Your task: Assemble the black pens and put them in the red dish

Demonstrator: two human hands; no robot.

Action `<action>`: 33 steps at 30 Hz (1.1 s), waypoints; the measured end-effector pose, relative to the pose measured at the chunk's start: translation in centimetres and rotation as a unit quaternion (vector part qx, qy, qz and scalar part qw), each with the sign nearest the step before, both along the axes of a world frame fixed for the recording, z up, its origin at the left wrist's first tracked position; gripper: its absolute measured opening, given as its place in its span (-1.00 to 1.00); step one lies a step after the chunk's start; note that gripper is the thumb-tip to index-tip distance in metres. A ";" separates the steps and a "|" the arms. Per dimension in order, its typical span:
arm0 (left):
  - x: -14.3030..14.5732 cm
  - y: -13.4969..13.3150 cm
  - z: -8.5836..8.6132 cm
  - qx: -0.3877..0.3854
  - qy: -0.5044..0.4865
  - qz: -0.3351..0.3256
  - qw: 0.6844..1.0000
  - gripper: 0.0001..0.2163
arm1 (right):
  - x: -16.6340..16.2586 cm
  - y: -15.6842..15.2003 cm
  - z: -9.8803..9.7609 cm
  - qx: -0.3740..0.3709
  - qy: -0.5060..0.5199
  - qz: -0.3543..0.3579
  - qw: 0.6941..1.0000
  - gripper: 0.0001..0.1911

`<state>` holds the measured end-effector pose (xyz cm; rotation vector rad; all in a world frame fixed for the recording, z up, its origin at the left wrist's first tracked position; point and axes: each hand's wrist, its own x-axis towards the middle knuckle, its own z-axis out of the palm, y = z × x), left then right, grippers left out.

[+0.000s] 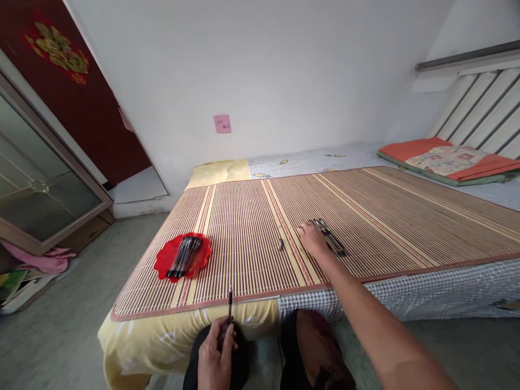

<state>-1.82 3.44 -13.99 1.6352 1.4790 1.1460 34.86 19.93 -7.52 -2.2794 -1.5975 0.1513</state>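
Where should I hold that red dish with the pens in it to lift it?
I'd probably pinch the red dish by its scalloped rim, coming in from the left. The black pens inside lie roughly near to far, their ends close to the near and far edges, leaving that left side free. Keep it level: the pens look loose.

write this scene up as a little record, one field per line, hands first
left hand: holds a pen pointing away
right hand: at the loose pens on the mat, grip unclear
plate: red, wavy rim, bearing a bunch of pens
between plate and right hand: small dark piece
wall: pink note
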 end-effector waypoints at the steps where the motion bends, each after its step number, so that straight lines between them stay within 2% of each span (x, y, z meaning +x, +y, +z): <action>1: 0.0 0.1 0.0 0.007 0.004 0.004 1.000 -0.63 | -0.6 0.0 -0.1 -0.007 0.013 0.001 1.000 -0.60; 6: 0.2 0.1 -0.1 0.028 0.014 0.007 0.999 -0.67 | -5.3 0.2 -1.2 -0.041 0.074 0.034 0.996 -0.57; 9: 0.3 -0.1 0.0 0.029 0.013 0.008 0.999 -0.69 | -7.9 0.0 -1.8 -0.043 0.105 0.054 0.992 -0.73; 12: 0.3 -0.2 -0.1 0.029 0.011 0.006 1.000 -0.72 | -9.6 -1.1 -2.0 -0.018 0.147 0.077 0.986 -0.90; 16: 0.3 -0.2 -0.5 0.028 0.018 0.002 0.999 -0.74 | -11.7 -4.0 -2.1 0.033 0.240 0.140 0.960 -0.88; 20: 0.5 -0.2 -0.6 0.018 0.013 -0.009 1.000 -0.72 | -14.1 -7.1 -2.1 0.077 0.366 0.198 0.906 -0.82; 24: 0.5 -0.3 -0.5 0.012 0.006 -0.023 1.000 -0.71 | -16.1 -8.8 -1.2 0.158 0.577 0.204 0.775 -0.67; 25: 0.5 -0.3 -0.4 0.013 0.007 -0.025 1.000 -0.71 | -16.4 -9.1 -0.9 0.164 0.605 0.204 0.752 -0.65; 26: 0.5 -0.4 -0.4 0.015 0.009 -0.028 0.999 -0.71 | -16.7 -9.3 -0.5 0.161 0.613 0.209 0.744 -0.64; 33: 0.4 -0.6 -0.1 0.012 0.012 -0.036 0.999 -0.72 | -17.5 -9.9 1.0 0.094 0.550 0.282 0.780 -0.75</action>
